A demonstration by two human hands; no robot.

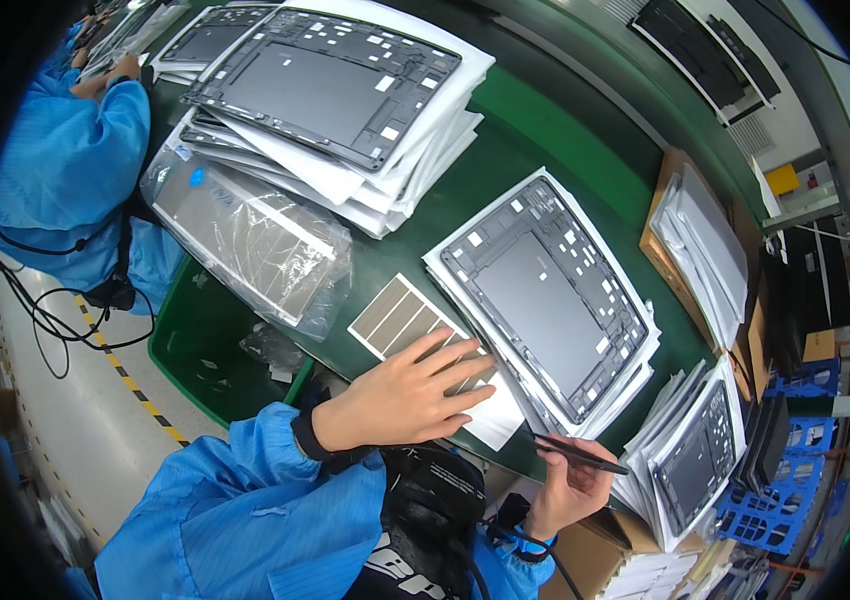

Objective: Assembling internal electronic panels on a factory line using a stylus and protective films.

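Observation:
My left hand (410,395) lies with its fingers spread over a white sheet (497,415) that carries several grey-brown strips (395,315). Between the thumb and fingers of my right hand (570,492) is a slim black tool (585,456) that looks like tweezers, held beside the table edge. Just beyond both hands, a dark tablet housing (545,290) with small white patches rests on a stack of white sheets. The sheet of strips lies to the left of that stack, close to its edge.
Another tall stack tops out with a dark housing (330,80) at the far left. In front of it lies a clear plastic bag of strip sheets (255,240), above a green bin (210,345). More housings (700,455) are stacked at the right. A co-worker's blue sleeve (75,150) is at left.

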